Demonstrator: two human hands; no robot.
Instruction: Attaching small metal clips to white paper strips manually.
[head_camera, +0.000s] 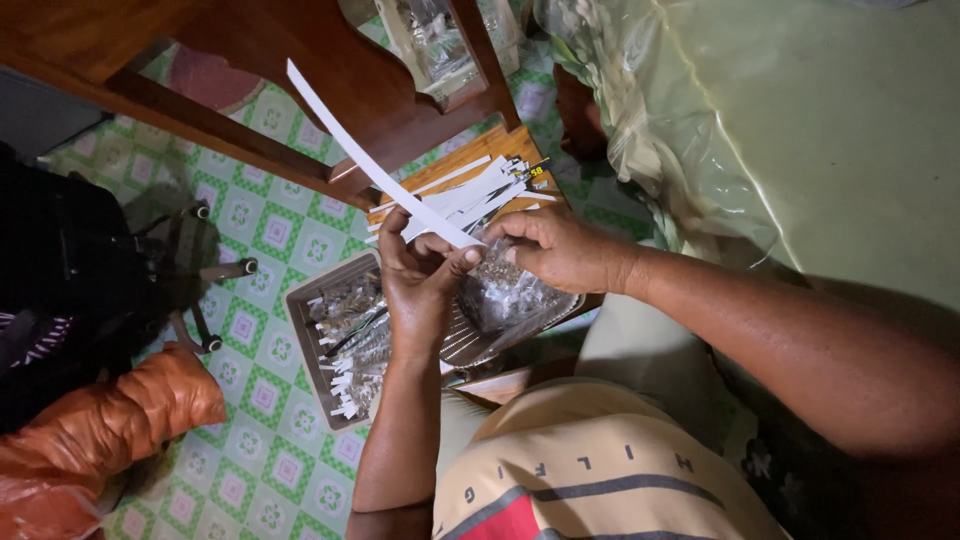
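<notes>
Left hand (418, 285) fingers pinch white strip (375, 170); right hand (560, 250) fingers clamp clear packet (500, 290) over tray (300, 330). Step, likely: fitting strip to packet; next needs steady alignment.

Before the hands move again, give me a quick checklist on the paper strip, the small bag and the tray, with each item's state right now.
1. Left hand grips the long white paper strip: ok.
2. Right hand is on the small clear bag: ok.
3. Strip meets the bag's top between the fingers: cannot tell, fingers hide it.
4. Spare strips lie on the wooden board, within reach: ok.
5. Metal tray sits flat beneath the hands: ok.
6. Bag sealed: cannot tell.
</notes>
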